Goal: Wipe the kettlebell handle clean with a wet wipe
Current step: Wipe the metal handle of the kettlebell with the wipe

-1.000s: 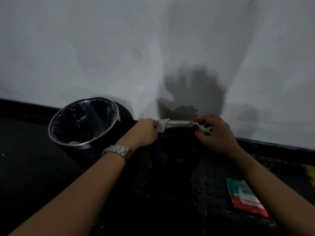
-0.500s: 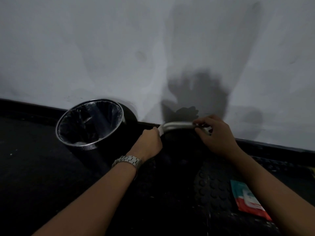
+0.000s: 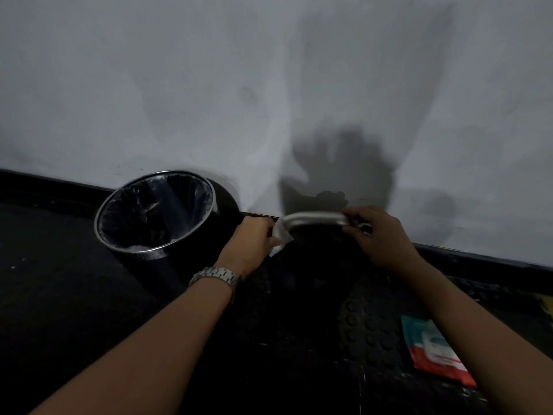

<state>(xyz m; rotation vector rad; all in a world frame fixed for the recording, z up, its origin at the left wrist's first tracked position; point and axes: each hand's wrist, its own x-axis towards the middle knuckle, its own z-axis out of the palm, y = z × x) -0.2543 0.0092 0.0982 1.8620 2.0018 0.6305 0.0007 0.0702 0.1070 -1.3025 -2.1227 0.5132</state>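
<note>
While the scene is dim, a curved, silver-grey metal kettlebell handle (image 3: 314, 219) shows clearly against the foot of the pale wall (image 3: 209, 85), with the black kettlebell body (image 3: 308, 265) below it mostly lost in shadow. At the handle's left bend, the left hand (image 3: 253, 245) has its fingers curled round a crumpled white wet wipe (image 3: 280, 235), which is pressed against the metal where the handle turns downward; a corner of the wipe hangs just below those fingers. On that wrist sits a silver metal link watch (image 3: 215, 276). At the opposite end, the right hand (image 3: 380, 238) pinches the handle's right bend between curled fingertips (image 3: 348, 213) and thumb, so the bare stretch of handle lies between the two sets of fingers. Beyond the left hand's knuckles, on the side away from the handle, stands a round black waste bin (image 3: 155, 212) with a shiny metal rim and a clear plastic liner, close to the hand but not touching it. Near the right forearm, well apart from the right fingers, a flat teal, white and red wipes packet (image 3: 434, 351) lies on the black studded rubber floor mat (image 3: 374, 324).
</note>
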